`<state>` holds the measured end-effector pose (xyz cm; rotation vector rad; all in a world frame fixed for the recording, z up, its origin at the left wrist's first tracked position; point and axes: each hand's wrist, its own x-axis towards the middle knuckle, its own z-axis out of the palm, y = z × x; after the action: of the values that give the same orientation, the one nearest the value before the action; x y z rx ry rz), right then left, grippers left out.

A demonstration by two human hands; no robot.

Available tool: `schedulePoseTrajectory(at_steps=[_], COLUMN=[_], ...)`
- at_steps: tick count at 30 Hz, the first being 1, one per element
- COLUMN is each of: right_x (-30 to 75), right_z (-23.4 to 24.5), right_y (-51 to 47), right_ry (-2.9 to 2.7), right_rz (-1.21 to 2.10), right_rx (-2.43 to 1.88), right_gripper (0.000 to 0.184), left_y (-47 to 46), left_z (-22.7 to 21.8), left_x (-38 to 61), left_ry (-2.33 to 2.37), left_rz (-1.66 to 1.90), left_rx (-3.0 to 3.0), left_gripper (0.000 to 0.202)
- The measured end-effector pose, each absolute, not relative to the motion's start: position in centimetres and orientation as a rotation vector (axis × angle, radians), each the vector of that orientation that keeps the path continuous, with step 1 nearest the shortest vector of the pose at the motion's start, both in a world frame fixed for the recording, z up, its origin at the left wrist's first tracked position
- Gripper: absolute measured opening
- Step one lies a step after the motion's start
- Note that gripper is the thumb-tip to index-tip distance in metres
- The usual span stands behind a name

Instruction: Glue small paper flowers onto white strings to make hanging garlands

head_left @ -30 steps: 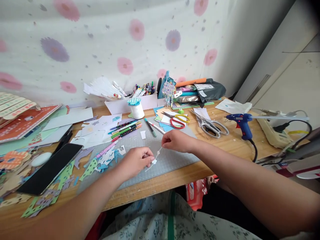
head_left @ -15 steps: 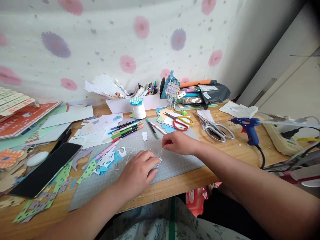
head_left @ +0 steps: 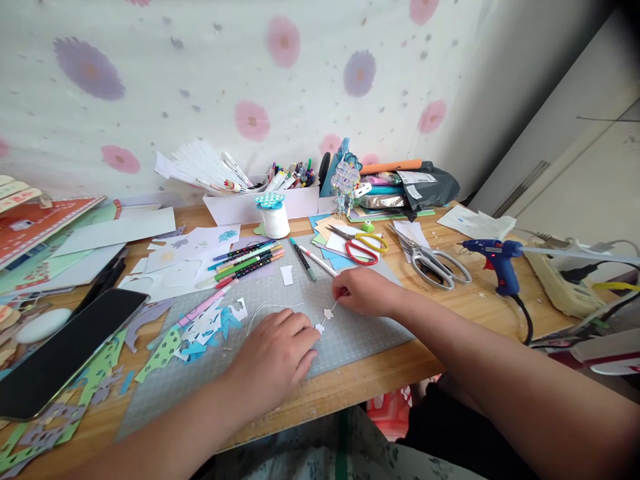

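Observation:
A thin white string (head_left: 274, 306) lies in a loose loop on the grey cutting mat (head_left: 358, 339). It passes under my left hand (head_left: 281, 353), whose bent fingers press it to the mat. Beyond those fingertips, two small white flower-shaped cutouts (head_left: 327, 313) sit along the string. My right hand (head_left: 367, 291) is closed in a pinch on the string's other end, just up and right of the cutouts. Its fingertips are partly hidden. Above the hands lie a small white paper piece (head_left: 287, 275), a dark green marker (head_left: 303, 260) and a white pen (head_left: 319, 260).
Scissors with red and yellow handles (head_left: 361, 243), grey scissors (head_left: 431, 259) and a blue glue gun (head_left: 500, 263) lie to the right. A white thread spool (head_left: 276, 221) stands behind several markers (head_left: 249, 262). Paper scraps (head_left: 205, 331) and a black phone (head_left: 70, 353) are left.
My right hand has moved slightly right and away from my left hand. The string between them shows more, and the white cutouts are now plainly visible. The view has shifted a little.

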<state>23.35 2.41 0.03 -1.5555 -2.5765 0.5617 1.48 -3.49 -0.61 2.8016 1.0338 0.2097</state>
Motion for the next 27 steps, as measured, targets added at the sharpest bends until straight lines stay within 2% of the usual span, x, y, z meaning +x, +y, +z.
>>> schedulePoseTrajectory(at_steps=[9,15,27], right_x=[24.9,29.8,29.3], right_z=[1.1,1.5,-0.8], right_y=[2.4,1.8,1.4], right_ry=[-2.531,-2.534,-2.713], right_rz=[0.506,0.526,0.551], right_rx=[-1.466,-1.255,-0.989], right_gripper=[0.026,0.012,0.009], left_y=[-0.4,0.7,1.6], left_z=[0.1,-1.5,-2.5], left_x=[2.7,2.0,1.0], left_ry=[1.025,0.998,0.959], left_rz=[0.225,0.437,0.591], left_rx=[2.818,2.728,2.667], left_gripper=[0.024,0.024,0.017])
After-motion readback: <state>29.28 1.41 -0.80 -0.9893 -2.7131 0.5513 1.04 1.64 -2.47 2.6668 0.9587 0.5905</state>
